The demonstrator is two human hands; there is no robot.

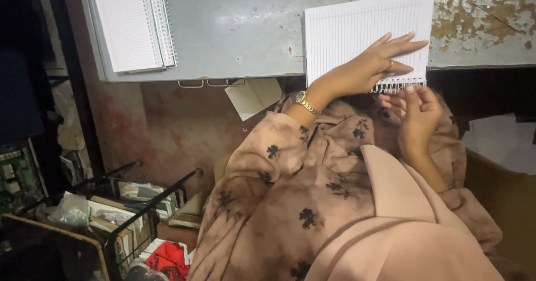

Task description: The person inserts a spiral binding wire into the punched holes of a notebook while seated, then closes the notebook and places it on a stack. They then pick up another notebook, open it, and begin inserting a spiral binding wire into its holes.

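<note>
Lined notebook point(357, 32), white, wire-bound, at near edge of grey chipped counter point(240, 30). Left hand point(371, 63): flat on the page, fingers spread, holding nothing. Right hand point(416, 113): fingers pinched at the wire binding point(396, 84). Second spiral notebook point(134, 24): far left on counter, well apart.

The left hand point(375, 63) lies flat over the lower right part of the white ruled spiral-bound pad point(357, 35), hiding the paper beneath it. The right hand point(416, 113) covers part of the pad's wire coil point(396, 83), and its fingertips there are too small to read. The second white spiral notebook point(134, 24) at upper left is cut off by the top edge. The dark shelf clutter point(123, 214) at lower left is dim and indistinct.
</note>
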